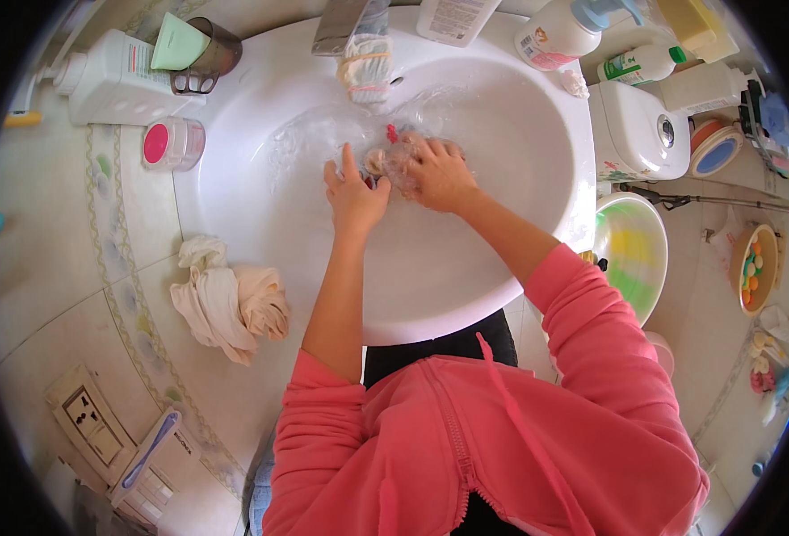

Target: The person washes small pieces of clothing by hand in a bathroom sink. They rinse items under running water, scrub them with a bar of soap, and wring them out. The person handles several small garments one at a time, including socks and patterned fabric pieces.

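Under the tap, a small wet bundle (374,162) lies in the water of the white washbasin (408,275). It shows beige, dark and bright red parts, and splashing water blurs its shape; I cannot tell what it is. My right hand (438,171) grips it from above with bent fingers, wet and partly covered by clear water. My left hand (357,197) is just to the left, fingers apart, its thumb beside the bundle and its index finger pointing away. Overhead, the tap spout (366,67) is wrapped in pale cloth held by bands.
A crumpled cream cloth (233,298) rests on the basin's left ledge. Behind it stand a pink-lidded jar (175,143), a white bottle (116,80) and a dark cup (220,50). A pump bottle (559,37) occupies the back right rim. Right of the basin are a white bin (636,130) and a large bowl (632,251).
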A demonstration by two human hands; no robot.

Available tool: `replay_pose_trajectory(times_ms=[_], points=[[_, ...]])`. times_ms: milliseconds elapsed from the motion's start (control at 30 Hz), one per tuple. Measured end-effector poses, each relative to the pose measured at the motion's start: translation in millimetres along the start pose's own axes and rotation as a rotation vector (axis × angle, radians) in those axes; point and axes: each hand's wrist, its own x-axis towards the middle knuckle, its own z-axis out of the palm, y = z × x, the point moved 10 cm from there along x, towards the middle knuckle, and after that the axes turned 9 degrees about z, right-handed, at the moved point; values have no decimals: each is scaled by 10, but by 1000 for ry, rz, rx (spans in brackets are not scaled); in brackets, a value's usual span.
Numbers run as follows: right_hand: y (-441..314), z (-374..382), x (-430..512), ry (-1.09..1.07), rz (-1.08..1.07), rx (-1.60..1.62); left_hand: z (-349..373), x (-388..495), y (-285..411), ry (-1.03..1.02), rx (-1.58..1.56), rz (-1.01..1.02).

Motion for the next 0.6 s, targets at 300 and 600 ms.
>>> replay_pose_trajectory(times_ms=[300,600], points=[[61,180,169,138,277,1000,382,2,118,-264,-1163,-323],[-730,-1028,-126,350,9,547,430,131,64,-258,-1649,393]])
